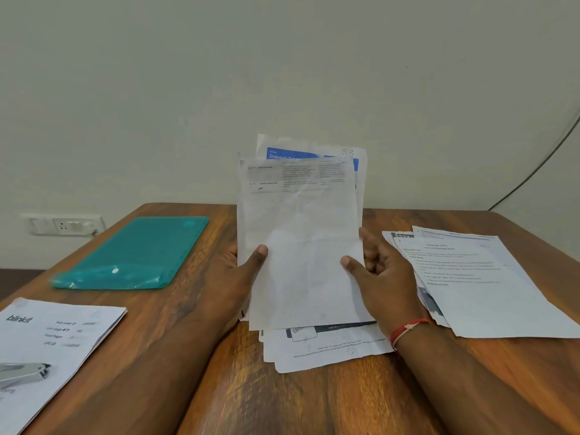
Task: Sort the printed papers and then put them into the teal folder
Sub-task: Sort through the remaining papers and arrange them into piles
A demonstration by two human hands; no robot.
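Both hands pinch a sheaf of printed papers upright, mid-table.
Head view: left hand has its thumb on the front of the sheaf with fingers hidden behind; right hand likewise, at the right edge. The sheaf's bottom edge meets a flat pile on the wooden table. The teal folder lies flat at far left, apart from the papers. Another pile is on the right, and a blinkit sheet at near left.

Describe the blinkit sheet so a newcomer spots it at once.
On the wooden table, look at the near left corner, nearer than the teal folder. The blinkit sheet lies flat there. Only it carries a bold "blinkit" heading and a grey tool picture; the right pile's top page is text only.
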